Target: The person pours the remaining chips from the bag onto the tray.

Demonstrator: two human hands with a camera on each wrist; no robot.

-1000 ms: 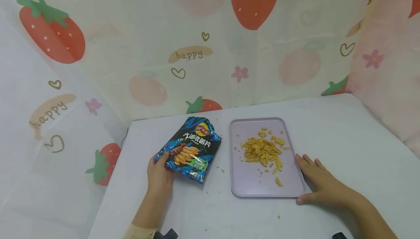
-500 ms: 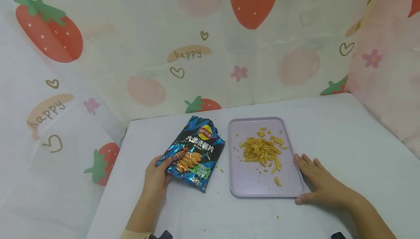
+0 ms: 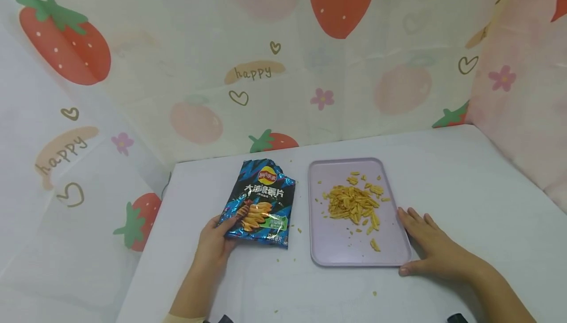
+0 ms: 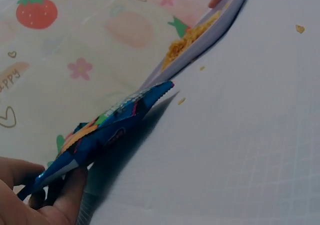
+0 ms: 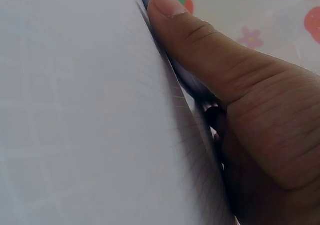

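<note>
A blue and black bag of potato chips (image 3: 261,205), its top edge torn, is pinched at its lower left corner by my left hand (image 3: 213,244). The thumb lies over the front, and the other fingers are underneath. In the left wrist view the bag (image 4: 115,117) slants just over the table, casting a shadow. To its right a lilac tray (image 3: 341,251) bears a heap of ridged yellow chips (image 3: 352,202). My right hand (image 3: 436,251) rests against the tray's right edge and lower right corner, fingers extended. In the right wrist view its thumb (image 5: 200,50) touches the rim.
Crumbs (image 3: 374,293) are scattered on the white tabletop (image 3: 328,296) around the tray and bag. A strawberry-print cloth backdrop (image 3: 204,57) stands along the table's back edge and at both sides.
My left hand has turned the bag more upright, its bottom edge nearly level now; over the last half second the bag also moved slightly left. The right hand and tray stay put.
</note>
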